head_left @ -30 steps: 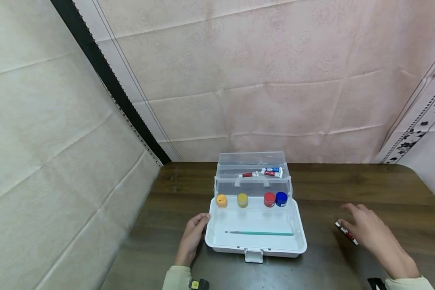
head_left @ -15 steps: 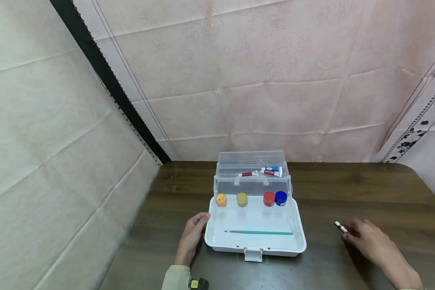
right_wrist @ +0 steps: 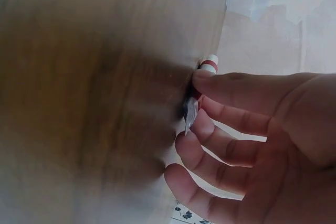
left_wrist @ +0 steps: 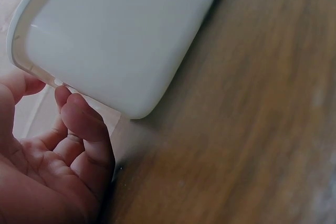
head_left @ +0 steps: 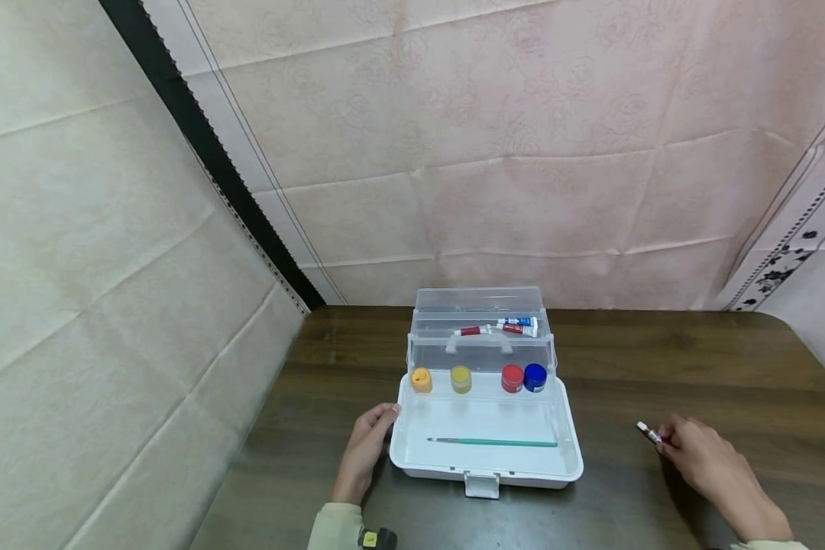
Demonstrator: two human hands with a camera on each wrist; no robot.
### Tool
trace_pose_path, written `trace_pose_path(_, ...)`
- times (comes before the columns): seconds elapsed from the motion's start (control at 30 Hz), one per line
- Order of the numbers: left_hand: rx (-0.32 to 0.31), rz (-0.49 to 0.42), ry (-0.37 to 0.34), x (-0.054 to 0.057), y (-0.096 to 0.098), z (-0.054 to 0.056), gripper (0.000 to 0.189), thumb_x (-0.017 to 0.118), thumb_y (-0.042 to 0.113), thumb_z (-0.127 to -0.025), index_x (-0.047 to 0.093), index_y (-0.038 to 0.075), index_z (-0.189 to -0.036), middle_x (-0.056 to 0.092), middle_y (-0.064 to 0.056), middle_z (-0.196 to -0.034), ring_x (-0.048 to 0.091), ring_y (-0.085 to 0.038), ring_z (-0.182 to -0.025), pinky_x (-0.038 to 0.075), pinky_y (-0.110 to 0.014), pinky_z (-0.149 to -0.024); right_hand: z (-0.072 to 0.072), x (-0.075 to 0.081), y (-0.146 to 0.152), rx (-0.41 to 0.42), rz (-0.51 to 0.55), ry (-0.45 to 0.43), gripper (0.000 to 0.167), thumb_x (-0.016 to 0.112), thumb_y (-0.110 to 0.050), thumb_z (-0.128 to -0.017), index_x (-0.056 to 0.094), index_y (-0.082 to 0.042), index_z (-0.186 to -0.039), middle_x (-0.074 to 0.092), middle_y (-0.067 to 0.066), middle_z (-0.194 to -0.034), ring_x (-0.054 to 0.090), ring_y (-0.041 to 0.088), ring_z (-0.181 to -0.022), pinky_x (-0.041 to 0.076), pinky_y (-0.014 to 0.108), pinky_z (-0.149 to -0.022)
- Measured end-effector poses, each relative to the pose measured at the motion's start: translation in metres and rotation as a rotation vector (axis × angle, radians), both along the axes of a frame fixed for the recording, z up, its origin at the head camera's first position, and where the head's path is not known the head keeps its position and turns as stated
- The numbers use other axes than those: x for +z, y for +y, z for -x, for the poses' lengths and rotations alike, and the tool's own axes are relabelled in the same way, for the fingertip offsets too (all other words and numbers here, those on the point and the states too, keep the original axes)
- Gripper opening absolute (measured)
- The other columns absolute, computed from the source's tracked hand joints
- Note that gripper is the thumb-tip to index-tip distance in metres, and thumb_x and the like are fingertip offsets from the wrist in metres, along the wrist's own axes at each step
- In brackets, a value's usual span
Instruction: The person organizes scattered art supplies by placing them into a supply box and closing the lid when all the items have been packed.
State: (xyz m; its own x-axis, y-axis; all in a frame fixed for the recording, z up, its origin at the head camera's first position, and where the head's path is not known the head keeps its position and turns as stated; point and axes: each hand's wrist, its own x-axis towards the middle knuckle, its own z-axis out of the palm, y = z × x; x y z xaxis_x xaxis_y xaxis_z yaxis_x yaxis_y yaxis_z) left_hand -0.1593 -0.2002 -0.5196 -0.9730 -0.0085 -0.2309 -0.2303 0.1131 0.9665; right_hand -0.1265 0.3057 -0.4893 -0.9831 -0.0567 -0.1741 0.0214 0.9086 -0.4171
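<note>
A white plastic case (head_left: 488, 416) lies open on the table, its clear lid tilted back. My left hand (head_left: 366, 451) grips the case's left rim; in the left wrist view, fingertips (left_wrist: 84, 116) meet the wall's edge. Over at the right, my right hand (head_left: 711, 462) pinches a small paint tube (head_left: 649, 433), white-capped with a dark red band. The right wrist view shows the thumb across the tube (right_wrist: 210, 64), close to the wood; part of it is hidden. Several paint jars, including a blue-lidded jar (head_left: 535, 377), stand along the back, and a green paintbrush (head_left: 493, 441) lies in front.
Blue and red paint tubes (head_left: 519, 329) rest in the clear lid compartments (head_left: 477, 298). The brown wooden table (head_left: 612, 367) extends to both sides. Pale cloth (head_left: 488, 168) hangs behind and at the sides. A latch (head_left: 481, 486) juts from the case's front.
My right hand has come down onto the paint tube and taken it between thumb and fingers. The left hand stays at the case's rim.
</note>
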Motion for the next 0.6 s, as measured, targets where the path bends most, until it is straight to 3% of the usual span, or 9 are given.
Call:
trace_pose_path(0.33, 0.001, -0.005, -0.005, 0.002, 0.0, -0.001, 0.045, 0.059, 0.037, -0.107, 0.067, -0.002, -0.128, 0.069, -0.004, -0.103, 0.062, -0.014, -0.09, 0.055, -0.03, -0.073, -0.001, 0.008, -0.007, 0.007, 0.036, 0.085, 0.016, 0.072, -0.009, -0.096, 0.056, -0.01, -0.094, 0.054, 0.001, -0.081, 0.049, 0.021, -0.07, 0.041, 0.044, -0.057)
trace_pose_path(0.6, -0.003, 0.001, -0.004, 0.001, 0.0, 0.0, 0.045, 0.058, 0.038, -0.107, 0.067, -0.001, -0.127, 0.07, -0.003, -0.103, 0.062, -0.014, -0.091, 0.055, -0.031, -0.074, 0.006, 0.028, -0.026, -0.01, 0.073, 0.308, 0.01, 0.072, -0.007, -0.096, 0.063, -0.009, -0.095, 0.07, 0.005, -0.086, 0.062, 0.022, -0.072, 0.046, 0.05, -0.059)
